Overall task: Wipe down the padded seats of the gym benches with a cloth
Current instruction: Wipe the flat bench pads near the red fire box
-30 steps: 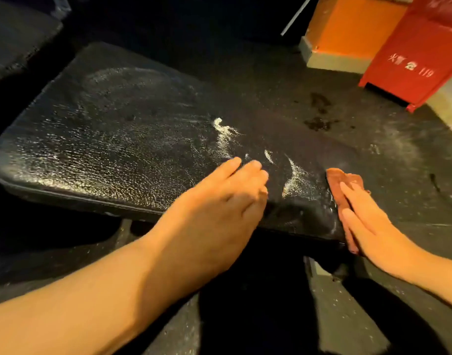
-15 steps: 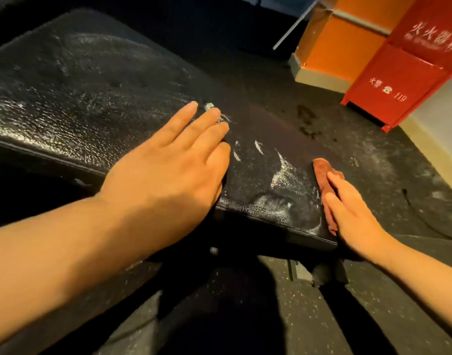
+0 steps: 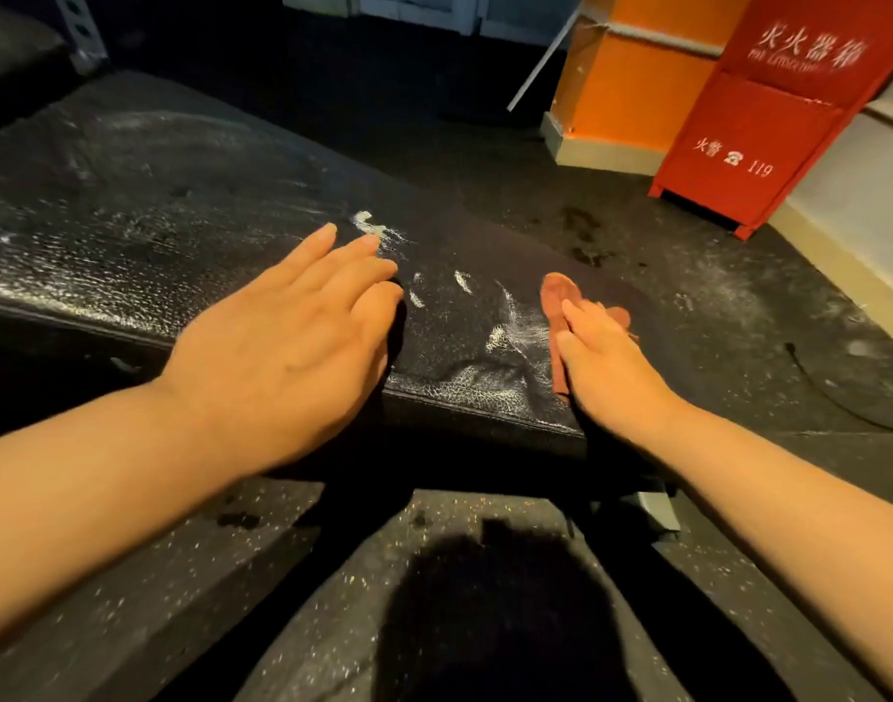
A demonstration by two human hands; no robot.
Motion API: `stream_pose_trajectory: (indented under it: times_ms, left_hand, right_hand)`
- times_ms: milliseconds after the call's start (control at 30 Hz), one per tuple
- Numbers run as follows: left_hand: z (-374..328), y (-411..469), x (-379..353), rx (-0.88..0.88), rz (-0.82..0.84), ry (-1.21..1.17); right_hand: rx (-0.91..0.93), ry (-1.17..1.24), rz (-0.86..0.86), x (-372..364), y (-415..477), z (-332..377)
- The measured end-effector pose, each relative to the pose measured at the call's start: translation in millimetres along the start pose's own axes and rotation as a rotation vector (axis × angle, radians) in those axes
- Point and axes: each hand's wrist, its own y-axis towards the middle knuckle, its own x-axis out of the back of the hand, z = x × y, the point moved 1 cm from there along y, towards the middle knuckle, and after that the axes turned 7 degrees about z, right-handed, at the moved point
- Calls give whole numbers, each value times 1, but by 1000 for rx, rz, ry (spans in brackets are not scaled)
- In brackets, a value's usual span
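Black padded seat (image 3: 191, 210) fills left and centre, surface cracked, white smears between hands. Left hand (image 3: 287, 342) flat on seat near front edge — fingers straight, close together, holding nothing. Right hand (image 3: 606, 362) presses reddish-brown cloth (image 3: 556, 296) against seat's right end with extended fingers — cloth pokes out beyond fingertips. Red fire box (image 3: 768, 114) on floor beyond, beside orange pillar (image 3: 632, 83).

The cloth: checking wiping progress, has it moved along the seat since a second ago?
No. The cloth stays under the right hand beside the white smear.
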Motion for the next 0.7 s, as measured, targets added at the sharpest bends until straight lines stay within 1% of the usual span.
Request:
stream_pose_trajectory:
  times_ms: [33, 100, 167, 233, 267, 300, 333, 400, 433, 500, 533, 600, 667, 700]
  left_hand:
    - [1, -1, 0, 3, 9, -3]
    - [2, -2, 0, 5, 12, 3]
    - [4, -5, 1, -1, 5, 14]
    - [7, -8, 2, -22, 4, 22]
    - [9, -11, 2, -34, 7, 22]
    - [12, -13, 3, -38, 13, 18]
    - [14, -15, 3, -33, 22, 10]
    - [17, -18, 4, -3, 28, 1]
    - [17, -18, 4, 6, 26, 3]
    - [14, -16, 3, 2, 29, 8]
    - [12, -14, 3, 4, 35, 14]
    - [12, -12, 5, 13, 52, 16]
    - [15, -15, 7, 24, 73, -2]
    - [18, -17, 9, 26, 77, -7]
  right_hand:
    - [85, -30, 2, -13, 2, 19]
    - [293, -50, 74, -31, -11, 46]
    - [409, -71, 130, -32, -32, 45]
    - [489, -142, 137, -18, -42, 25]
    - [461, -158, 121, -10, -42, 11]
    - [367, -142, 99, -3, -38, -1]
    - [229, -110, 77, 1, -29, -6]
    - [27, -93, 59, -2, -10, 10]
    - [-9, -115, 36, -8, 0, 25]
    - [-2, -144, -7, -23, 10, 58]
    - [51, -153, 6, -32, 10, 69]
    - [214, -124, 82, -42, -4, 77]
    - [416, -92, 118, -40, -31, 68]
    - [475, -125, 135, -33, -38, 52]
